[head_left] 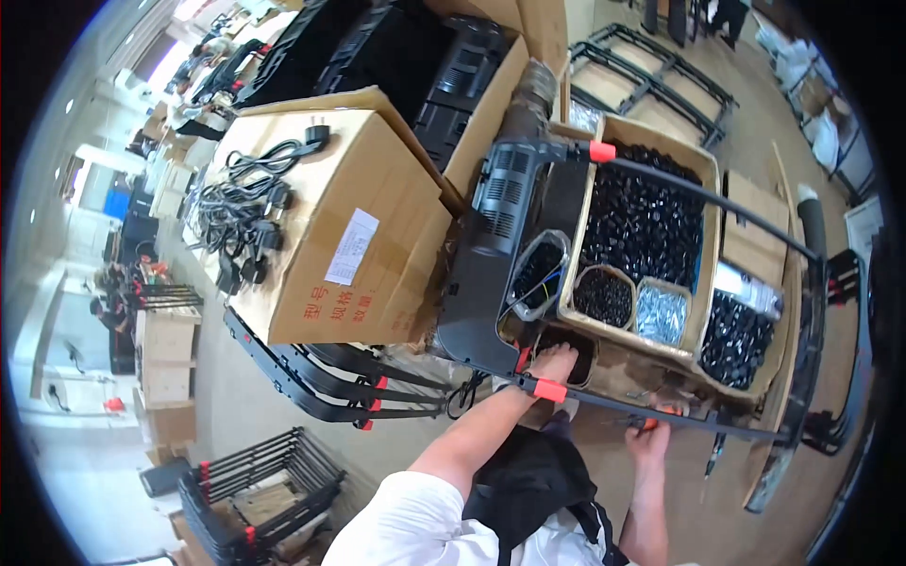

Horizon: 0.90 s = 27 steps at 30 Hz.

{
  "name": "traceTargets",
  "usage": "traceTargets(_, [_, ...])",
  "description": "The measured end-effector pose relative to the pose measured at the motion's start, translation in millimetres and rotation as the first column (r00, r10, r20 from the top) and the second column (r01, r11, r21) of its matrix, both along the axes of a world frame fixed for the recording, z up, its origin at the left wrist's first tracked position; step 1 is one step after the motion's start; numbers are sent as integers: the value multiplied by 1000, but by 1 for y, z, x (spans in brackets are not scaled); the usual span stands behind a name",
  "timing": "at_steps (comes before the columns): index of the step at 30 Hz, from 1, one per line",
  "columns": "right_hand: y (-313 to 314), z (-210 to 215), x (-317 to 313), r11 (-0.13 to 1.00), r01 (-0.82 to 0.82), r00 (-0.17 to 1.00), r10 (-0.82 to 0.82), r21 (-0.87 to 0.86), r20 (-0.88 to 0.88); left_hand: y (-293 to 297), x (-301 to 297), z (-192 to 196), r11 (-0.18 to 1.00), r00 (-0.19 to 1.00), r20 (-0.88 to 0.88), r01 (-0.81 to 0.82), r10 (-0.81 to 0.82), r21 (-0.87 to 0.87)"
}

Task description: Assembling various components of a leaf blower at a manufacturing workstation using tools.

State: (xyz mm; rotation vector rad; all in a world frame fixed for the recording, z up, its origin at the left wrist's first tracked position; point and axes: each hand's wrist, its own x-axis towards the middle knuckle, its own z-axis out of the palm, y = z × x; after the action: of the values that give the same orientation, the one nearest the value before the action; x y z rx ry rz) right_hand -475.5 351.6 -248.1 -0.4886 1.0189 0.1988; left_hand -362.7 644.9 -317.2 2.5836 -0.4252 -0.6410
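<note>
1. Clasped in right hand, just beside dark rail: orange tool. Likely light, stiff, smooth; best taken by the orange body.
2. At dark bin: left hand; grasp hidden, cannot tell.
3. Below, brown floor; around, cardboard box topped with black cords, stacked frames, distant workers.

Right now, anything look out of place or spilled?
The black power cords lie in a loose tangle on the cardboard carton, unlike the boxed small black parts. I see no clear spill.
</note>
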Motion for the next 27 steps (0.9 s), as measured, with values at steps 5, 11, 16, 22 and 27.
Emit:
traceTargets(5, [25,64,-71,995,-62,984,74,-76,164,1,7,-12,826,886,-101,-459,453,-326])
traceTargets(11, [43,149,-79,896,-170,920,293,-409,260,-25,24,-16,385,484,-694,-869,533,-310])
traceTargets(16, [56,244,-36,717,-185,772,529,-672,352,-20,23,-11,-22,284,-950,-957,127,-289])
traceTargets(22, [68,297,11,378,182,437,796,-908,419,5,22,-3,-219,205,-959,-962,-196,-161])
traceTargets(27, [78,328,41,372,131,439,809,-919,390,5,19,-4,-233,215,-966,-956,-140,-179])
